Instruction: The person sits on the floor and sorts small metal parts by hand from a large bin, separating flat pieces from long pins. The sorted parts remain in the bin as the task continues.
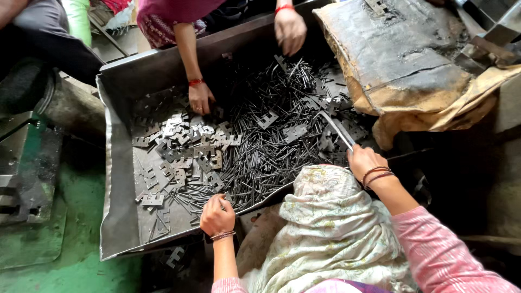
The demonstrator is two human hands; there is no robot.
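Sharp-edged stamped plates (179, 135) and thin rods (271, 146) heaped together in the metal tray (116, 179): easy to nick a fingertip or snag a bangle when digging in, judging by the tangle. Left hand (217, 215) at the near rim, fingers curled inward, pinching what looks like a rod or two (too small to tell exactly). Right hand (364, 161) closed around a flat metal strip (337, 130), its tip angled into the rod pile. Across the tray, a co-worker's hand (201, 97) pressed among the plates, another co-worker's hand (290, 30) hovering above the far wall. Crowded reach, so knocked knuckles possible.
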